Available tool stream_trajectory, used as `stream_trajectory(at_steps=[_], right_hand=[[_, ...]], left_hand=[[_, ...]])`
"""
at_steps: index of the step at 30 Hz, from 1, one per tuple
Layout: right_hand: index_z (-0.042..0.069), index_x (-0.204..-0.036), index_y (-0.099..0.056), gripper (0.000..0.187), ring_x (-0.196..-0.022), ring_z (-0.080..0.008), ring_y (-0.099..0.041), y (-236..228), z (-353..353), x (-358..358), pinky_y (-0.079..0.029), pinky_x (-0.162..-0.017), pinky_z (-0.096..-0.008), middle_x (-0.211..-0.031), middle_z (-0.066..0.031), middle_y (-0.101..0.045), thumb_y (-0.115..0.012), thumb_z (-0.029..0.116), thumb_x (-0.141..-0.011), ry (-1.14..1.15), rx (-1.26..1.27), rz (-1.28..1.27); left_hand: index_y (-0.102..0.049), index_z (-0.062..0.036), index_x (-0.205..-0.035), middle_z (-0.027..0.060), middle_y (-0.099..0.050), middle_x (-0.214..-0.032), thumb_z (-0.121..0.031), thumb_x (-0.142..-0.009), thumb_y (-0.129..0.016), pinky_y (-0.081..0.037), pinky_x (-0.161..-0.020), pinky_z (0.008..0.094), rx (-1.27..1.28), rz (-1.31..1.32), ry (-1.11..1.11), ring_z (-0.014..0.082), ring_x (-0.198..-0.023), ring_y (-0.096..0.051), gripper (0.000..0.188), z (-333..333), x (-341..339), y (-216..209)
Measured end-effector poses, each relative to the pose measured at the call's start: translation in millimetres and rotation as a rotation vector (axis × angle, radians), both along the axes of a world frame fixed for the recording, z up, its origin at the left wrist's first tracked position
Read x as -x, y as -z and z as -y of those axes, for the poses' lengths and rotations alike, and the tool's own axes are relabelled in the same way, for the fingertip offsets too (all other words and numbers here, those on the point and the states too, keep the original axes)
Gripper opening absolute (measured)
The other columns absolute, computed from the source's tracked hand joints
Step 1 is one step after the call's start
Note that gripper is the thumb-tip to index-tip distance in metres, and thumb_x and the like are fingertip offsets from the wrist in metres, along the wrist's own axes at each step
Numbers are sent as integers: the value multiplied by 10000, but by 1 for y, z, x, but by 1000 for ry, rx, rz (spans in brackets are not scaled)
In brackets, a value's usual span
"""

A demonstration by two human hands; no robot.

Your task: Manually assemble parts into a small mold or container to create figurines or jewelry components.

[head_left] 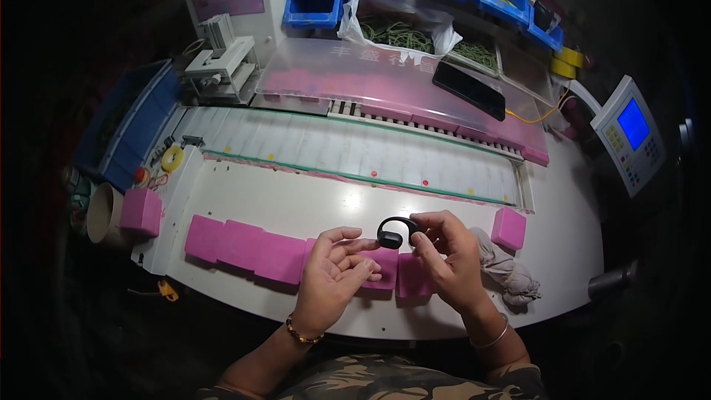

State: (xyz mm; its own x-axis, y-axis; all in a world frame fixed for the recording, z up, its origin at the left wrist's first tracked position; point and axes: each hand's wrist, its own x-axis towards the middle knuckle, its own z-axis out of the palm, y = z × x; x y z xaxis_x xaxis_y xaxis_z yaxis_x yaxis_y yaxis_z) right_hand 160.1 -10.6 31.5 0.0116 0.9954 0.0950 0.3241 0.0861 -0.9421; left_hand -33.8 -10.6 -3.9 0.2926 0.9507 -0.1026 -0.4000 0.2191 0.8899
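Between finger and thumb, my right hand (449, 252) pinches a black ear-hook earphone (390, 240), its curved hook uppermost and its rounded body toward the left. My left hand (338, 270) is beside it, palm turned inward and fingers loosely bent and apart, with nothing in it. One left fingertip comes close to the earphone; whether it touches, I cannot tell. Below both hands, a row of pink blocks (277, 258) runs along the near side of the white table (281, 200). My hands cover part of that row.
A twisted grey cloth (508, 270) lies by my right wrist, near another pink block (509, 229). Beyond is a long green-edged tray (311, 150). A phone (469, 90) rests on a clear cover (311, 67). A keypad display (631, 133) stands right, a blue crate (129, 122) left.
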Motion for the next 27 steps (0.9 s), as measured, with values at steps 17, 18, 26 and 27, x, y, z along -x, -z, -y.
stream_trajectory(at_steps=[17, 18, 26, 27], right_hand=[[-9, -1114, -597, 187, -710, -63, -604, -23, -29, -31, -481, -574, -203, -917, -53, -643, -601, 64, -942, -92, 150, -277], [-10, -1115, -597, 190, -699, -72, -606, -35, -35, -35, -489, -575, -205, -912, -48, -643, -599, 80, -947, -62, 151, -206], [-12, -1052, -605, 204, -600, -113, -622, -94, -173, -138, -480, -473, -239, -828, -67, -643, -626, 90, -877, 162, -126, 179], [-6, -1046, -601, 196, -589, -122, -626, -107, -191, -150, -484, -471, -243, -810, -70, -641, -626, 88, -876, 226, -182, 153]], left_hand=[[-373, 21, -1283, 252, -575, -1193, 67, -917, -547, -582, -810, 320, -73, -91, -98, 192, -936, -644, 408, -9, 12, -2], [-379, 26, -1277, 252, -578, -1187, 62, -920, -543, -584, -801, 315, -89, -109, -121, 191, -925, -648, 395, -11, 14, -2], [-430, 55, -1207, 237, -606, -1125, 60, -916, -535, -592, -747, 284, -91, -211, -187, 176, -862, -660, 310, -25, 17, 7], [-430, 55, -1207, 237, -606, -1125, 60, -916, -535, -592, -747, 284, -102, -204, -183, 176, -862, -660, 310, -25, 15, 6]])
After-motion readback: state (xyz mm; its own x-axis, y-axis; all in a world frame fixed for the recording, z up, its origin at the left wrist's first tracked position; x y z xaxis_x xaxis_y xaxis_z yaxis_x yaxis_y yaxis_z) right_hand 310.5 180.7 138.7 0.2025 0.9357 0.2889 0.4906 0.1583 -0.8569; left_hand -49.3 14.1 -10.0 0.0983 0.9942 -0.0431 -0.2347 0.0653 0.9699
